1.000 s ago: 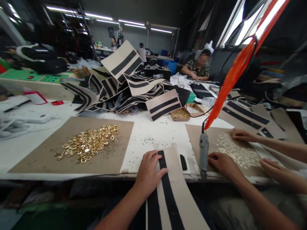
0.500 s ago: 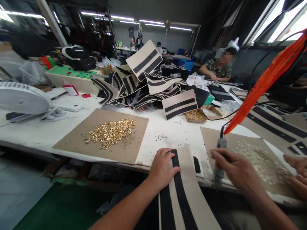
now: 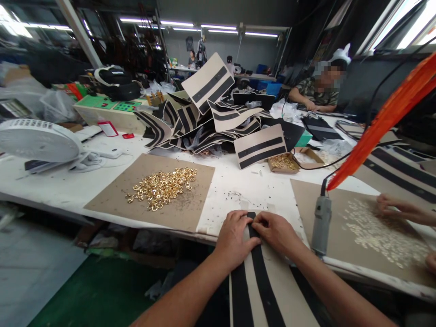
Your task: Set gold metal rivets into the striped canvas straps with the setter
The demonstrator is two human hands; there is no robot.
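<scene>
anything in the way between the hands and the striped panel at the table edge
Nothing visible: the left hand and right hand already lie on the tan panel with black stripes. The grey corded tool stands off to the right, apart from them.

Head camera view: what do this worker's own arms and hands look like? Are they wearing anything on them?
The left hand and right hand are bare, with no gloves, and no rings or watch show. The left forearm and right forearm are bare too, with no sleeve in view up to the picture's edge.
</scene>
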